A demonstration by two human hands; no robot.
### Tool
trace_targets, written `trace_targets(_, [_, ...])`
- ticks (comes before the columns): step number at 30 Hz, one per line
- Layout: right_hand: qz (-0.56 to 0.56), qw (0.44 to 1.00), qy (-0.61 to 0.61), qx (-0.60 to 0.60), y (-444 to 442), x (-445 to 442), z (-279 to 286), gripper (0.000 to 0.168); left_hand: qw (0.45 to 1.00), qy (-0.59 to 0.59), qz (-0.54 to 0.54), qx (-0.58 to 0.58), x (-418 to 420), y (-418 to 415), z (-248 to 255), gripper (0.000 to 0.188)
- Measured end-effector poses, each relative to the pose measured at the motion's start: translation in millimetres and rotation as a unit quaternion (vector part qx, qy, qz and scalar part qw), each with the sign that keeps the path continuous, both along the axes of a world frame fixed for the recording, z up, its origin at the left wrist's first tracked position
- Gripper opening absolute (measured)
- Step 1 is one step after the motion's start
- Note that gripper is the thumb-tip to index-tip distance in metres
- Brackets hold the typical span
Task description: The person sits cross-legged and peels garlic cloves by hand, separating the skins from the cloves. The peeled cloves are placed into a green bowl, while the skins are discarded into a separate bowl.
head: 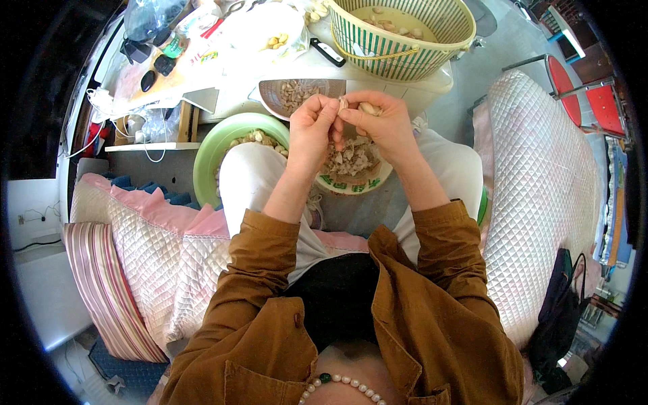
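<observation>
Pinched between the fingertips of both hands is a small pale garlic clove (343,104). My left hand (316,121) holds it from one side, thumb against forefinger. With thumb and forefinger my right hand (382,119) grips the other side, while a second garlic piece (370,109) rests in its curled fingers. Directly below the hands, a round tub (354,190) with green lettering on its rim contains papery garlic skins (352,159). Beyond my left hand, a brown perforated basket (271,93) holds peeled cloves (297,95); my hands partly hide it.
Left of my knee is a light green basin (205,162) with unpeeled garlic (258,137). On the white table (430,83) are a tall striped basket (400,63) with cloves in liquid, a black-handled knife (328,52) and a jar (171,44). A quilted sofa cover (541,202) lies at right.
</observation>
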State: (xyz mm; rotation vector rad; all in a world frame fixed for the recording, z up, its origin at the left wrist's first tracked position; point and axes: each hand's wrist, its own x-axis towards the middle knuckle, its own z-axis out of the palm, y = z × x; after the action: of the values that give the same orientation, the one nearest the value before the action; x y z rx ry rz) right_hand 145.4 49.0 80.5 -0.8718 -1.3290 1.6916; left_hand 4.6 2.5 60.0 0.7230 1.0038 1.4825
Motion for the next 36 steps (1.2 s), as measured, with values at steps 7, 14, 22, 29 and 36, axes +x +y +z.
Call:
trace_targets(7, [0.02,1.0,-0.005,0.004,2,0,-6,0.018,0.997,0.065,0.047,0.002,3,-1,1,0.021])
trace_targets(14, [0.0,0.991,0.097,-0.095,2,-1,-4,0.017,0.999,-0.002,0.044,0.008,-5,-1,1,0.019])
trace_targets(22, [-0.012,0.978,-0.137,0.158,6,4,-3,0.026,0.928,0.363,0.044,0.065,-6,3,0,0.016])
trace_targets(29, [0.003,0.984,-0.126,0.127,2,0,-4,0.025,0.903,0.417,0.052,0.087,-10,0,15,0.015])
trace_targets(36, [0.039,0.997,-0.063,0.038,2,1,-1,0.022,0.897,0.406,0.089,0.153,-9,0,10,0.019])
